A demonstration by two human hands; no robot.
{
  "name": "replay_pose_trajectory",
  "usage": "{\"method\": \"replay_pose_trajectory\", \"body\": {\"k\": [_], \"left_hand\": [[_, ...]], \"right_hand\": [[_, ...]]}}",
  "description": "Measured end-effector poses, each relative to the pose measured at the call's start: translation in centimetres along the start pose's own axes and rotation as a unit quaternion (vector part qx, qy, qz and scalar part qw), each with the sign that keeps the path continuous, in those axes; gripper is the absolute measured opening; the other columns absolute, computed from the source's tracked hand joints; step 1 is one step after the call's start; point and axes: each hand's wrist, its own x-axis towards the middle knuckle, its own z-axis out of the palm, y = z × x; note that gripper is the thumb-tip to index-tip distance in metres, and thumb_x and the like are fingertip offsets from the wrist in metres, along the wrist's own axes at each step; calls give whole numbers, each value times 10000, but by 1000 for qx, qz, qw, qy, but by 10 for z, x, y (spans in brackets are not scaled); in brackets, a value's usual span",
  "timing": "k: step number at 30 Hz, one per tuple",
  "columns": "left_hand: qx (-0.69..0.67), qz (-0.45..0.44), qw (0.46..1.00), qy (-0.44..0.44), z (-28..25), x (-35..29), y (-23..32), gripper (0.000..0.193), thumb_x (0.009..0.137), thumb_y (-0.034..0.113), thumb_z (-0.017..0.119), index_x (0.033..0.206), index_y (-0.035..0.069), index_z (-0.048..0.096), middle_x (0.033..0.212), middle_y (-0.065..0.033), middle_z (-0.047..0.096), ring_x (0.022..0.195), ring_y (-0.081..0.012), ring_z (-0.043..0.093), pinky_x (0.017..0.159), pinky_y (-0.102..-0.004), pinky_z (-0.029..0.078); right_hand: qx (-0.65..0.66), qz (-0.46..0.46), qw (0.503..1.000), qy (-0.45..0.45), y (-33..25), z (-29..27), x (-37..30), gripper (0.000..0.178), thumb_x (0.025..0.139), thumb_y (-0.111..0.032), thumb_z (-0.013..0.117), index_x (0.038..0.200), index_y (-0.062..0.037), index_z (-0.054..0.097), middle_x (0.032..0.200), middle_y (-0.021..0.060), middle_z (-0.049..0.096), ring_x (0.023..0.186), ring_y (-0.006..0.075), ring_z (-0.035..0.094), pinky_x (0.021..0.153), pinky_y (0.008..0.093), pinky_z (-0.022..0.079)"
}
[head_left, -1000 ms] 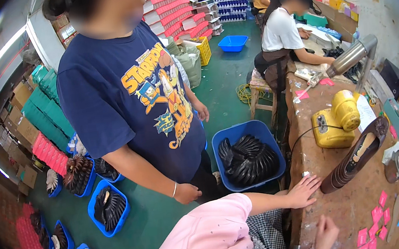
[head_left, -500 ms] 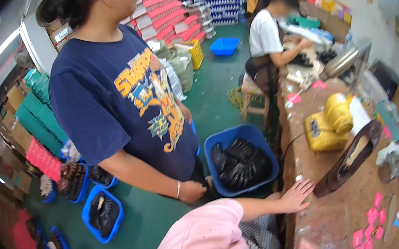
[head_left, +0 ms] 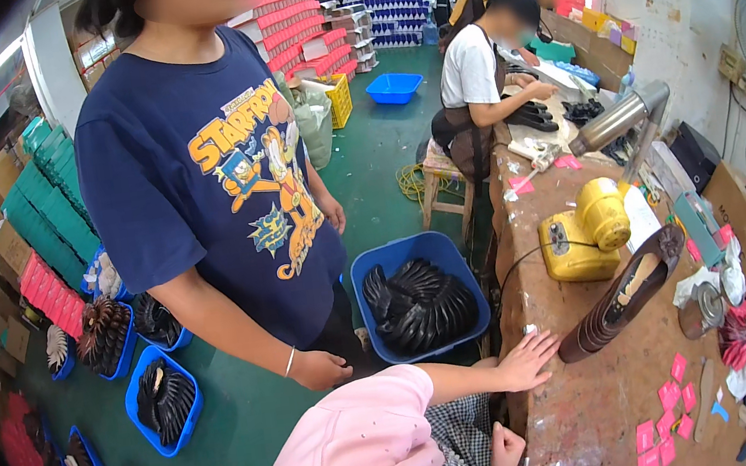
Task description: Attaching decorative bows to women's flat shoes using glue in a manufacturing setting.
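Here we are at the worn brown table (head_left: 568, 414), and the left hand (head_left: 529, 362) lies flat on its near edge, palm down, fingers spread and clenched on nothing; just beyond those fingertips stands the dark brown ribbed shoe-like stack (head_left: 599, 315), leaning up to the right with a pale patch inside its opening, though whether fingers and stack actually touch, I cannot tell; the right hand (head_left: 508, 447) is lower down, curled in loosely by the table edge, right beside the checked apron (head_left: 461, 432), and whether anything sits inside that curl cannot be made out; behind the stack sits a yellow machine (head_left: 583, 235) with a dark cord, while to the stack's right stands a metal can (head_left: 701, 309); nearer the lower edge, a scatter of pink tags (head_left: 669, 396) brightens the tabletop; over on the green floor, a blue basin (head_left: 421, 247) cradles black ribbed pieces (head_left: 429, 308); beside it stands a co-worker in a navy shirt (head_left: 171, 183), arm hanging down; farther up the table a co-worker in white (head_left: 469, 67) bends over dark pieces.
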Motion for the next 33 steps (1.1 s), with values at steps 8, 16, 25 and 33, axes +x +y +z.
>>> {"method": "replay_pose_trajectory", "body": {"k": [8,16,25,33], "left_hand": [[-21,1,1000,16,1,-2,2,693,874,395,529,1400,-20,352,1465,-160,348,1411,-312,220,1166,-468,122],[-25,-7,1000,3,-1,4,0,697,869,379,544,1409,-13,340,1470,-159,338,1401,-314,231,1155,-479,145],[-21,-8,999,25,-5,2,-5,698,862,378,548,1400,-20,349,1472,-172,331,1401,-320,233,1155,-473,146],[-27,-3,1000,7,6,-1,3,718,867,407,527,1408,-29,341,1475,-180,324,1413,-321,216,1167,-455,117]], "right_hand": [[8,43,999,12,-6,-3,-2,454,952,-146,556,544,-5,415,486,-27,382,470,50,325,446,253,241],[6,47,998,30,-11,-9,3,419,940,-124,569,557,7,458,500,-24,413,490,49,365,463,248,287],[-38,23,999,-18,-23,4,0,415,933,-140,584,586,24,425,498,-6,357,504,52,318,448,272,271],[-115,-50,992,-35,-42,12,-6,313,942,-177,586,709,27,538,553,86,446,533,103,358,484,303,326]]}}
